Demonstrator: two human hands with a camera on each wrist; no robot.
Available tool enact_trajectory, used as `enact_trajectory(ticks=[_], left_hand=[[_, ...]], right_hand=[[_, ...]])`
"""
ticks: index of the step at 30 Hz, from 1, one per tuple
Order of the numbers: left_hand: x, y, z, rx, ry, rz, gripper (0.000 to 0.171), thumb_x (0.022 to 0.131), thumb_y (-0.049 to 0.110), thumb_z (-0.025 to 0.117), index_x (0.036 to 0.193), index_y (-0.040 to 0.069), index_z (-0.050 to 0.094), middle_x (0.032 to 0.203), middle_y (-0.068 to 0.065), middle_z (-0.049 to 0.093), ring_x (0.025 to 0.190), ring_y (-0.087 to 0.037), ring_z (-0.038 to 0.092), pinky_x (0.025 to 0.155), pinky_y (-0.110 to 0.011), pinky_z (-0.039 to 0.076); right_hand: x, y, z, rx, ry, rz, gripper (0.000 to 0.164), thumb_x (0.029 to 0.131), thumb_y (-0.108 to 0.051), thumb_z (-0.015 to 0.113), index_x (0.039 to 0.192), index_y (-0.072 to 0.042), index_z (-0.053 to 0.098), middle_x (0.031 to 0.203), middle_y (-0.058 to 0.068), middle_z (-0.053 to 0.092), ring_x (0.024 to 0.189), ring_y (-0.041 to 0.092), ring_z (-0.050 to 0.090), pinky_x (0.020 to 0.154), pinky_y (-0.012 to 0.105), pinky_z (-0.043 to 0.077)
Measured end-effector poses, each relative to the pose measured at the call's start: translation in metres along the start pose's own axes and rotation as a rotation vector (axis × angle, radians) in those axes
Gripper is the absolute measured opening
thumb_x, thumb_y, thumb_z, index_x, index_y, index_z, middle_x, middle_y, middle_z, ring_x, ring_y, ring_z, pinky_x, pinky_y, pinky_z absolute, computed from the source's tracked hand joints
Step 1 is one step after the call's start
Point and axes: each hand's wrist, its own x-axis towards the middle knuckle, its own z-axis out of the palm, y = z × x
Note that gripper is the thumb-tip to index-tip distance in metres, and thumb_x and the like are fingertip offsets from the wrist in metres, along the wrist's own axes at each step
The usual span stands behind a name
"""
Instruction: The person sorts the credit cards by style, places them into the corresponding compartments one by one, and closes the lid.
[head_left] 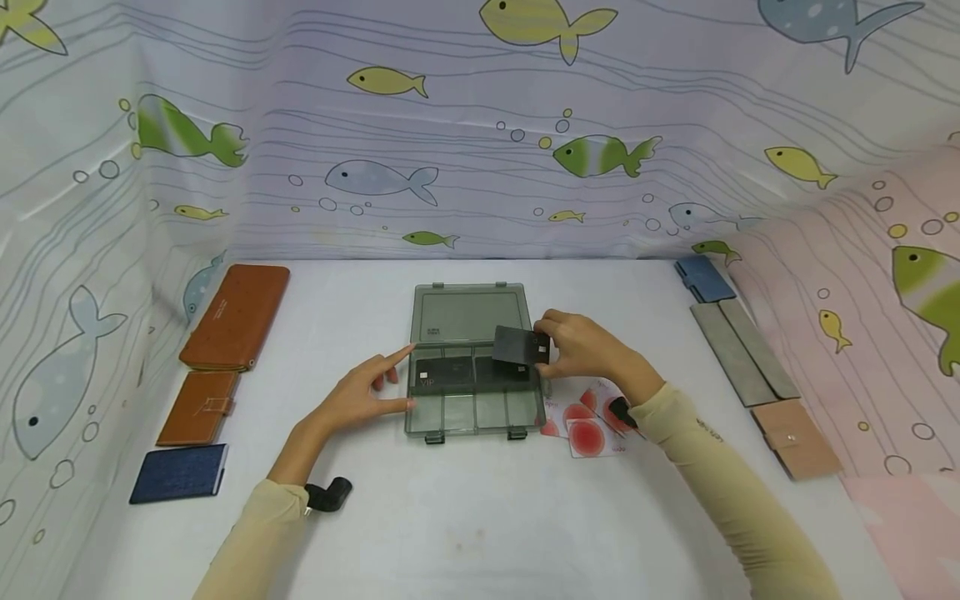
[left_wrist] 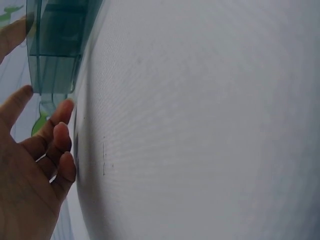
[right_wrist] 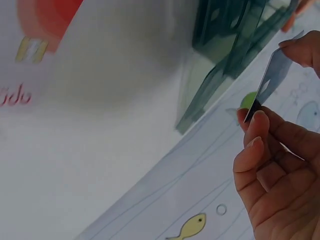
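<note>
A clear grey-green plastic box [head_left: 472,312] stands on the table with its lid folded back and several compartments facing up. Two dark cards lie across the compartments, one marked VIP [head_left: 442,375]. My right hand [head_left: 581,340] pinches a black card [head_left: 513,343] by its right end, tilted over the box's right side. In the right wrist view that card [right_wrist: 272,77] appears nearly edge-on between thumb and fingers. My left hand [head_left: 360,392] touches the box's left side with a straight thumb and index finger. Its other fingers are loosely bent, as the left wrist view shows.
White cards with red circles [head_left: 587,437] lie right of the box, under the right wrist. A brown wallet [head_left: 236,317], a smaller brown one [head_left: 195,408] and a blue one [head_left: 180,472] line the left. Blue [head_left: 703,278], grey [head_left: 738,350] and tan [head_left: 802,437] wallets line the right.
</note>
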Motion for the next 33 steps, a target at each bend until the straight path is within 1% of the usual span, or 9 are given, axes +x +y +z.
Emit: enact_trajectory(ticks=[6,11,15,18,21,24,29,33], left_hand=[[0.001,0.001,0.000,-0.003,-0.002,0.001,0.091,0.077,0.044,0.083,0.154,0.030,0.038,0.099,-0.001,0.054,0.081,-0.018,0.043,0.073,-0.034,0.036],[0.002,0.001,0.000,-0.002,0.001,0.003,0.091,0.077,0.044,0.084,0.154,0.029,0.038,0.099,-0.001,0.054,0.081,-0.018,0.043,0.073,-0.034,0.036],[0.002,0.003,0.000,-0.006,0.000,0.002,0.091,0.077,0.043,0.084,0.154,0.028,0.038,0.099,-0.001,0.054,0.081,-0.019,0.043,0.073,-0.034,0.036],[0.002,0.004,0.000,-0.011,0.001,0.001,0.091,0.077,0.042,0.084,0.154,0.027,0.039,0.099,-0.001,0.054,0.081,-0.019,0.043,0.073,-0.035,0.036],[0.002,0.004,0.001,-0.015,0.004,-0.001,0.091,0.077,0.041,0.084,0.154,0.027,0.039,0.099,-0.001,0.054,0.081,-0.019,0.043,0.073,-0.035,0.036],[0.002,0.003,0.001,-0.016,0.007,-0.002,0.091,0.077,0.041,0.084,0.154,0.027,0.039,0.100,-0.001,0.054,0.081,-0.019,0.043,0.074,-0.035,0.036],[0.002,0.001,0.001,-0.017,0.005,0.003,0.090,0.077,0.041,0.084,0.154,0.027,0.039,0.100,-0.001,0.054,0.082,-0.019,0.043,0.074,-0.035,0.036],[0.001,-0.001,0.001,-0.009,0.007,0.004,0.091,0.077,0.041,0.084,0.154,0.027,0.038,0.100,-0.001,0.053,0.082,-0.018,0.043,0.073,-0.035,0.036]], right_hand=[[0.006,-0.013,0.007,-0.078,-0.083,-0.031,0.053,0.074,-0.031,0.082,0.110,0.004,0.067,0.099,0.009,0.064,0.079,0.016,0.060,0.073,0.033,0.054],[0.010,-0.018,0.008,-0.112,-0.162,-0.019,0.053,0.075,-0.032,0.082,0.113,0.004,0.067,0.102,0.010,0.064,0.084,0.019,0.064,0.076,0.035,0.055],[0.012,-0.019,0.008,-0.120,-0.201,-0.003,0.055,0.077,-0.033,0.082,0.116,0.003,0.068,0.107,0.011,0.063,0.086,0.020,0.064,0.077,0.036,0.055],[0.011,-0.020,0.007,-0.116,-0.192,-0.016,0.052,0.079,-0.032,0.080,0.116,0.003,0.069,0.109,0.012,0.064,0.086,0.022,0.066,0.078,0.038,0.056],[0.009,-0.019,0.005,-0.096,-0.155,-0.031,0.046,0.081,-0.029,0.078,0.114,0.003,0.071,0.109,0.012,0.066,0.088,0.024,0.068,0.079,0.039,0.056],[0.002,-0.016,0.002,-0.075,-0.112,-0.021,0.043,0.082,-0.027,0.077,0.113,0.003,0.072,0.108,0.012,0.067,0.090,0.025,0.069,0.080,0.040,0.056],[-0.022,-0.006,-0.001,-0.053,-0.053,0.042,0.041,0.081,-0.025,0.078,0.112,0.002,0.072,0.105,0.011,0.067,0.090,0.024,0.068,0.081,0.040,0.057],[-0.049,0.005,0.001,-0.014,-0.041,0.128,0.042,0.082,-0.027,0.079,0.112,0.002,0.072,0.107,0.011,0.067,0.094,0.025,0.066,0.083,0.041,0.056]])
